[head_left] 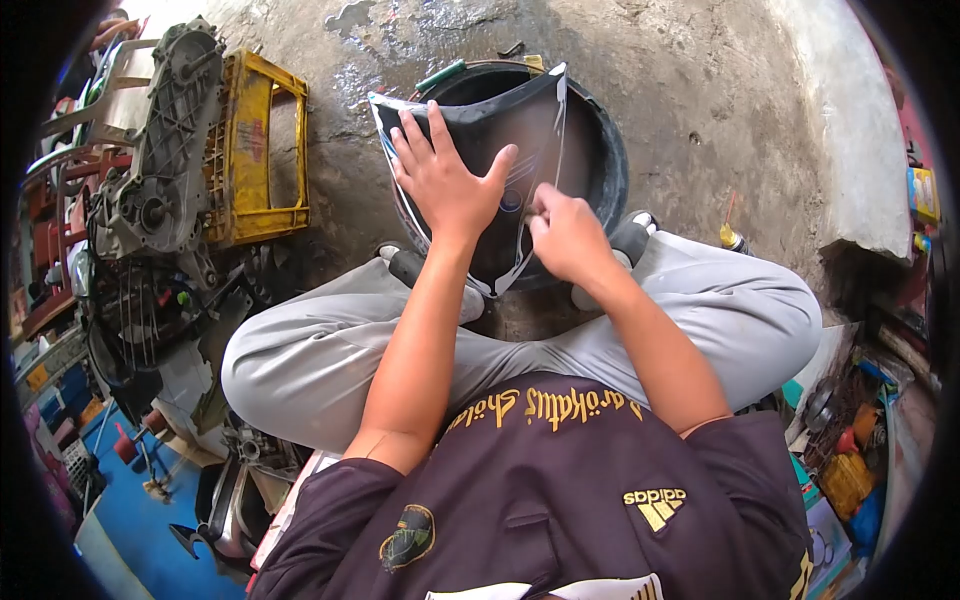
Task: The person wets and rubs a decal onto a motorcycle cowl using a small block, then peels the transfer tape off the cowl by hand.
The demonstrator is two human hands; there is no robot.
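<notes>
Dark curved panel (520,130), pale along its edges, lies over the mouth of a black tub (614,165) in front of the person, its lower point angled toward them. The left hand (447,185) is laid palm down on it, fingers spread and thumb held out to the side, the fingertips near the panel's far edge. The right hand (568,235) is at the panel's right side, its fingers curled in toward the pale edge; whether they pinch something small cannot be told. Between the hands, faint light streaks and a small round mark show on the dark surface. A green grip-like piece (440,76) shows at the tub's far rim. The person's legs in grey trousers (310,350) are bent out on both sides of the tub, below a dark shirt (570,490) with gold lettering. Around them is a concrete floor (700,80), wet beyond the tub. Off to the left stand a yellow crate (238,130) and, just beside it, a grey metal casing (165,140).
</notes>
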